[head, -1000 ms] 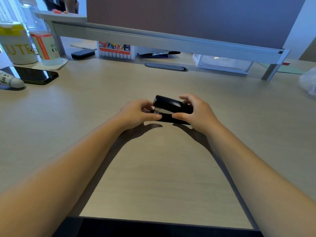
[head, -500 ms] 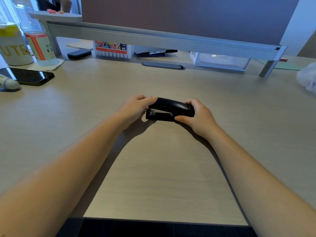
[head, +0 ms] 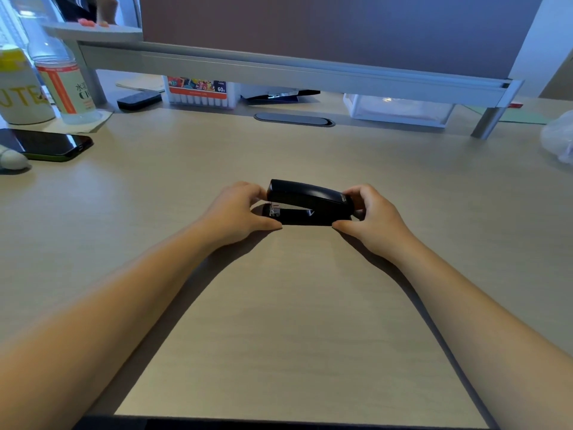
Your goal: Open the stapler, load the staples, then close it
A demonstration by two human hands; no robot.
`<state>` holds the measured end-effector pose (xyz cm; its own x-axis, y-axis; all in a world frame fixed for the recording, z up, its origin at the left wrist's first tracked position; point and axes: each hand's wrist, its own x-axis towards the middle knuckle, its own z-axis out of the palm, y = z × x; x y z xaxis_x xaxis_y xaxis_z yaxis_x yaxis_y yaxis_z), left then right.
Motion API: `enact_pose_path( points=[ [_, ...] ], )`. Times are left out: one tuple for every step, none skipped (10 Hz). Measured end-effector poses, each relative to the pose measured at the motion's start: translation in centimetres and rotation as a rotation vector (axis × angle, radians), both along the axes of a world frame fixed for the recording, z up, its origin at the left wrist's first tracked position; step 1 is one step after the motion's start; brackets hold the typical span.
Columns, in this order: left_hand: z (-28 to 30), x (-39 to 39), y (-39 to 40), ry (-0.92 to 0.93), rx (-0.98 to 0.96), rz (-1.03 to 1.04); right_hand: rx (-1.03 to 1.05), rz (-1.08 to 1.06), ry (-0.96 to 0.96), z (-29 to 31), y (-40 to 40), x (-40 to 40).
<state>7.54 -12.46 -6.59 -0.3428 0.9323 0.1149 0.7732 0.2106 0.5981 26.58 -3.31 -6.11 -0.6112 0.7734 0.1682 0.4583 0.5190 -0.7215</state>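
A black stapler sits closed on the counter; the left hand pinches its front end, the right hand its rear, fingers closed around it.

Desk lies bare around stapler; phone well apart.

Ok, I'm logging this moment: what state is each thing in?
stapler: top arm down, not swung open, resting on the desk.
left hand: grip on the stapler's front end.
right hand: grip on its rear end.
phone: screen dark, lying flat.
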Motion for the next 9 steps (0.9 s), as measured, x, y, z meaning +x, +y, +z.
enact_pose_path(
  points=[
    [0.0, -0.2, 0.9, 0.024, 0.000, 0.001, 0.023, -0.013, 0.007, -0.2, 0.7, -0.7],
    [0.0, -1.1, 2.8, 0.030, -0.009, 0.015, 0.041, -0.039, 0.002, -0.1, 2.5, -1.9],
    [-0.2, -2.6, 6.2, 0.000, -0.028, 0.023, 0.044, -0.091, -0.005, -0.1, 5.2, -3.8],
    [-0.5, -4.2, 10.3, -0.031, -0.047, 0.044, 0.053, -0.134, -0.018, -0.1, 8.4, -5.6],
    [-0.3, -5.1, 13.6, -0.034, -0.053, 0.069, 0.062, -0.162, -0.048, 0.1, 11.4, -7.1],
    [0.0, -5.9, 16.1, 0.042, -0.061, 0.081, 0.072, -0.192, -0.052, 0.3, 13.8, -8.5],
    [0.1, -6.4, 17.7, 0.066, -0.085, 0.104, 0.073, -0.199, -0.067, 0.2, 15.0, -9.4],
    [0.0, -6.4, 17.7, 0.072, -0.063, 0.128, 0.068, -0.203, -0.053, 0.0, 15.2, -9.5],
    [0.2, -5.8, 15.7, 0.062, -0.071, 0.134, 0.031, -0.221, -0.066, 0.2, 13.7, -8.2]
  ],
)
